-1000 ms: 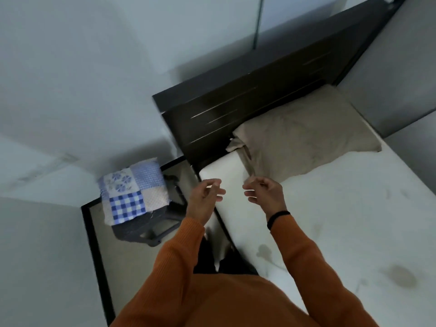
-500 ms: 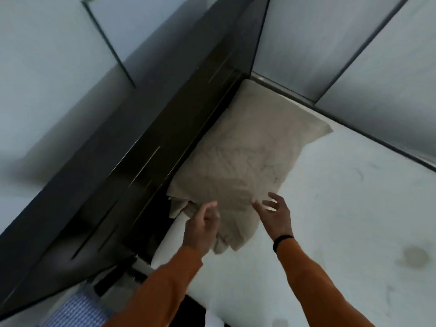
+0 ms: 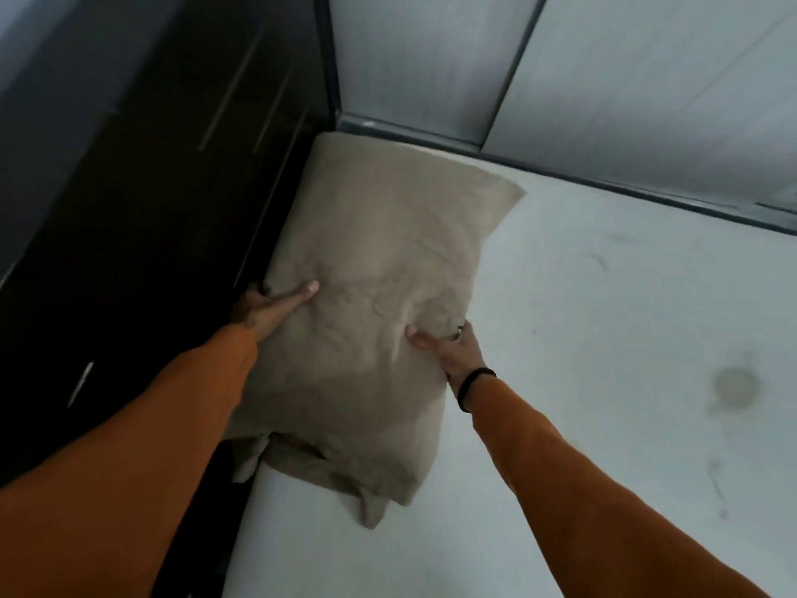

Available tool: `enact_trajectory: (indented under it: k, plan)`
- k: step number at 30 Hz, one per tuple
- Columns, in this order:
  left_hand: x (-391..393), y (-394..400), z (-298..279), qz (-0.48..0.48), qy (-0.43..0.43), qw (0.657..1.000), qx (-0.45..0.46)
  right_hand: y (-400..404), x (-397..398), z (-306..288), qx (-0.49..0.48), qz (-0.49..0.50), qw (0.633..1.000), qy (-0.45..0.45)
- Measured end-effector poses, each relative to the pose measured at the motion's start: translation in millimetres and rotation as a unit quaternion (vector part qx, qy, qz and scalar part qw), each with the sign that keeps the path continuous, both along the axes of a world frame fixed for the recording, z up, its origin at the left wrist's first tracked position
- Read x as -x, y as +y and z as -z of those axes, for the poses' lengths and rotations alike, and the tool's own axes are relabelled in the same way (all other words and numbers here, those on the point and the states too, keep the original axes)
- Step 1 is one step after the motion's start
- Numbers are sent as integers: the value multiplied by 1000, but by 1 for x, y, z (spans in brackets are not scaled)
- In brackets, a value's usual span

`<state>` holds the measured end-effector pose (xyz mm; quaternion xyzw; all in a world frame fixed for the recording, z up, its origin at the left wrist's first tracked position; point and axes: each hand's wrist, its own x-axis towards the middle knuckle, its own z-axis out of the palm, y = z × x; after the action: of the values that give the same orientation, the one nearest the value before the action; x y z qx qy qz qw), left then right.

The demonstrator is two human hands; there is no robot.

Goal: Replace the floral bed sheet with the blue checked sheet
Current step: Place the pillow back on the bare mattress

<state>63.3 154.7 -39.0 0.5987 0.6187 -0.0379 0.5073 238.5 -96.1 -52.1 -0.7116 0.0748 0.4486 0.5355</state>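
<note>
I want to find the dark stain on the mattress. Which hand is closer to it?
Right. The right hand grips the pillow on the side facing the stain. The left hand grips the pillow's far side, by the headboard.

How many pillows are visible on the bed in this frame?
1. The beige pillow lies on the bare mattress against the dark headboard, gripped by both hands.

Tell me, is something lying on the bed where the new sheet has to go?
Yes. A beige pillow lies on the bare mattress by the dark headboard. The left hand and right hand grip its two sides.
</note>
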Motion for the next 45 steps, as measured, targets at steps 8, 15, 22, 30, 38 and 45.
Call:
enact_trajectory:
  k: [8, 15, 22, 30, 38, 45]
  plan:
    - [-50, -75, -47, -31, -136, 990, 22, -69, -71, -88, -160, -70, 981, -81]
    - [-147, -263, -69, -23, -235, 972, 2, -254, -168, -150, -125, -89, 973, -171]
    - [-293, -532, -58, 71, -296, 952, -18, -534, -285, -180, 41, -67, 965, -249]
    - [-361, -758, -52, 208, -317, 924, 57, -767, -335, -145, 193, 0, 957, -216]
    - [-382, -826, -35, 270, -243, 929, 78, -852, -348, -100, 233, 50, 949, -208]
    - [-362, -842, -32, 365, -23, 924, 116, -839, -319, -96, 357, -58, 877, -317]
